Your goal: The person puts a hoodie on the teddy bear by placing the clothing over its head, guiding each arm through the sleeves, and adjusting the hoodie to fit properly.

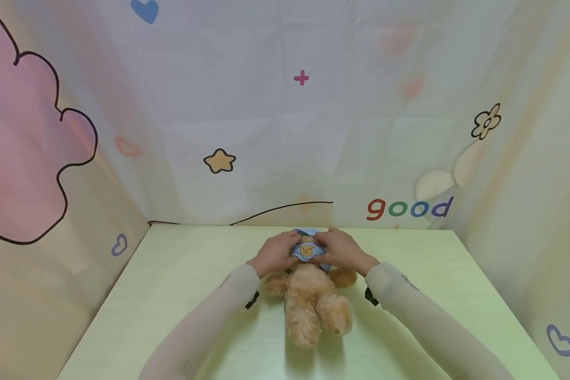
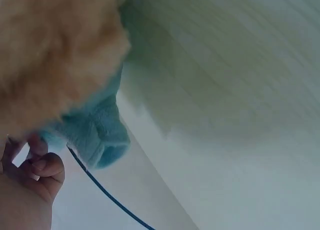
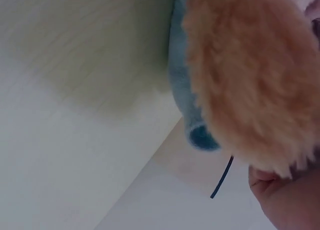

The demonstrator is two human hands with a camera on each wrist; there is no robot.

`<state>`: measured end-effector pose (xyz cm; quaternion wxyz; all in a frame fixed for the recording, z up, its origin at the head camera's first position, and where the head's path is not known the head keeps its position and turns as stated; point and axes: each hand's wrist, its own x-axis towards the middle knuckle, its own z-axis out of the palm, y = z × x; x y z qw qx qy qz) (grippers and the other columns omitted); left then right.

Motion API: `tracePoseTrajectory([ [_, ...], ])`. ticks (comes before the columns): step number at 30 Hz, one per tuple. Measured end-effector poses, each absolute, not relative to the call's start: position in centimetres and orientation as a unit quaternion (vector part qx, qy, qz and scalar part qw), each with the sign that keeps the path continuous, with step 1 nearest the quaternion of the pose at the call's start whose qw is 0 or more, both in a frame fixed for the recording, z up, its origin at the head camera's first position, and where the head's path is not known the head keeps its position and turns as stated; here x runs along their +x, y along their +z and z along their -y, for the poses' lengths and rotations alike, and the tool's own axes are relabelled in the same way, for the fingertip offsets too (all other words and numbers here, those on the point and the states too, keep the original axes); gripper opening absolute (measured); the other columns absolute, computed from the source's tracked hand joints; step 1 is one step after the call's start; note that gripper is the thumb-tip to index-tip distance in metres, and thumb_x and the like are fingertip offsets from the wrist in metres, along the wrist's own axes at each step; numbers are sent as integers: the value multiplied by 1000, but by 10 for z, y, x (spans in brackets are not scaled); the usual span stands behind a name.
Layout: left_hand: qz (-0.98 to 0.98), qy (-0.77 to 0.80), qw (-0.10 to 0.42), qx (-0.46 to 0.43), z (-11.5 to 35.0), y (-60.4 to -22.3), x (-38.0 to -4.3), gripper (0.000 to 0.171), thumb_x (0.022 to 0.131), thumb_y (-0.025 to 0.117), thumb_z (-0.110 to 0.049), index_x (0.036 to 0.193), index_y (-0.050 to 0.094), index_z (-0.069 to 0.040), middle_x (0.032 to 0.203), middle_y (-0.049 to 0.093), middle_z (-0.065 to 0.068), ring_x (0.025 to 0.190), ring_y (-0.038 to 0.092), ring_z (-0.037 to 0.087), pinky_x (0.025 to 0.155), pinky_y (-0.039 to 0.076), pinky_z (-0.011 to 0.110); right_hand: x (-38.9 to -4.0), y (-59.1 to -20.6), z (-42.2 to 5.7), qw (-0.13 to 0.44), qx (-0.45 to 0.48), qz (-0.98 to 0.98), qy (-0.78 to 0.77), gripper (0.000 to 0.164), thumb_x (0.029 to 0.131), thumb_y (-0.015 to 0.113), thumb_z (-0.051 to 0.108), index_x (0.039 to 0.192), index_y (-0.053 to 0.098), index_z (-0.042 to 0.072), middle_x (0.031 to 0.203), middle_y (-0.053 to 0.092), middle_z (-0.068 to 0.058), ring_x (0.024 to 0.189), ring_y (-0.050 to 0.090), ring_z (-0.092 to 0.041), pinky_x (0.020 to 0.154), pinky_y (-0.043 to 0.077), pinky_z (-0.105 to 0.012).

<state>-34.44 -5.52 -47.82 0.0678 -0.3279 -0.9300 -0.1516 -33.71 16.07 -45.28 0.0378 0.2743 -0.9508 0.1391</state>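
Ideally, both hands should draw evenly, keeping the light-blue bear-face cloth (image 1: 306, 252) level and untwisted. It sits between the fingers, at the head end of the plush teddy bear (image 1: 309, 287) on the table (image 1: 195, 295); left hand (image 1: 276, 252) and right hand (image 1: 344, 249) appear to pinch its opposite edges, though some fingertips are hidden.

Plush bear (image 1: 310, 285) on tbl (image 1: 171, 277), legs (image 1: 303, 324) twd near side, cloth (image 1: 306, 252) at head end btwn L hand (image 1: 276, 252) & R hand (image 1: 344, 248), backdrop (image 1: 285, 174) behind tbl.
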Motion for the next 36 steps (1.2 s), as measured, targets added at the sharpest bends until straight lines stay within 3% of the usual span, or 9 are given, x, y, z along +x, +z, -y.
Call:
tracePoseTrajectory([
  [11, 918, -147, 116, -350, 49, -488, -343, 22, 84, 71, -19, 92, 52, -22, 91, 52, -7, 67, 49, 9, 58, 40, 26, -331, -456, -158, 66, 277, 950, 130, 24, 79, 82, 32, 85, 62, 19, 70, 62, 8, 60, 54, -8, 56, 45, -28],
  [17, 911, -139, 148, -359, 47, -491, -341, 22, 80, 71, -15, 88, 51, -21, 90, 53, -7, 65, 48, 11, 59, 39, 26, -328, -462, -153, 90, 297, 942, 131, 24, 79, 79, 26, 77, 57, 19, 64, 54, 9, 57, 48, -9, 54, 39, -27],
  [21, 902, -119, 175, -375, 47, -492, -338, 21, 81, 70, -13, 96, 59, -23, 92, 56, -9, 63, 49, 10, 60, 41, 27, -326, -464, -151, 112, 321, 931, 130, 27, 79, 78, 21, 74, 52, 20, 61, 48, 9, 55, 42, -9, 54, 33, -26],
  [25, 892, -71, 200, -399, 51, -491, -336, 18, 86, 68, -16, 102, 63, -23, 95, 60, -8, 64, 54, 9, 62, 48, 27, -326, -462, -149, 132, 331, 928, 107, 21, 80, 78, 23, 77, 57, 20, 64, 54, 8, 55, 45, -10, 54, 37, -27],
  [28, 899, -67, 171, -398, 58, -486, -335, 14, 90, 67, -21, 103, 61, -21, 100, 63, -6, 65, 54, 8, 63, 50, 27, -325, -458, -151, 120, 334, 930, 95, 12, 83, 75, 27, 88, 67, 19, 73, 65, 7, 60, 55, -11, 58, 46, -30],
  [33, 925, -106, 45, -363, 71, -476, -335, 26, 90, 67, -19, 113, 56, -22, 111, 59, -6, 70, 49, 10, 65, 41, 29, -326, -450, -163, 42, 358, 927, 105, 26, 87, 73, 30, 107, 74, 14, 102, 72, 0, 88, 66, -19, 81, 54, -40],
  [36, 926, -116, 17, -358, 75, -477, -335, 24, 89, 66, -16, 112, 58, -22, 110, 58, -5, 73, 48, 11, 67, 39, 29, -328, -451, -169, 13, 379, 919, 112, 28, 88, 72, 28, 111, 74, 13, 113, 71, -4, 103, 66, -25, 92, 51, -45],
])
